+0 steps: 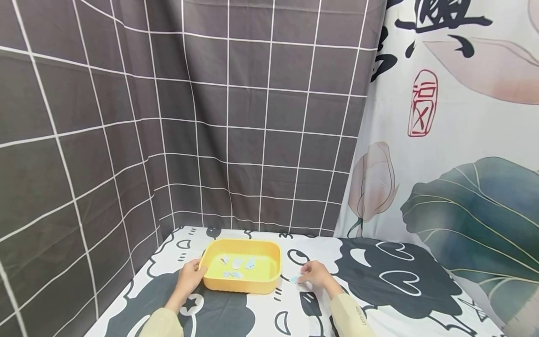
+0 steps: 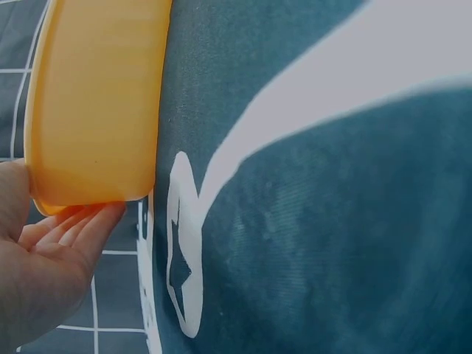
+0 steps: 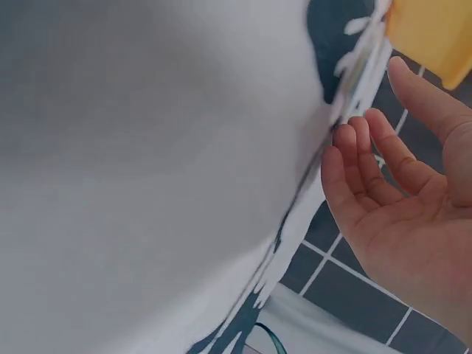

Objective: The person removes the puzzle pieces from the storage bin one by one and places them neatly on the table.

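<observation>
A yellow plastic basin (image 1: 242,285) with rounded corners sits on the printed cloth. My left hand (image 1: 191,276) holds its left end, thumb at the rim and fingers against the outer wall; the left wrist view shows the same hand (image 2: 63,258) below the basin's end (image 2: 103,110). Inside lie several small pale pieces (image 1: 237,263) with bluish print. To the basin's right, a light blue flat piece (image 1: 293,279) lies on the cloth at the fingertips of my right hand (image 1: 316,274). In the right wrist view that hand (image 3: 413,199) has bent fingers at the cloth, thumb apart.
A white cloth (image 1: 294,248) with black cartoon figures covers the table. Behind it hangs a dark grid-pattern curtain (image 1: 248,145), which continues along the left side. A white curtain (image 1: 383,117) with painted leaves and lettering hangs at the right.
</observation>
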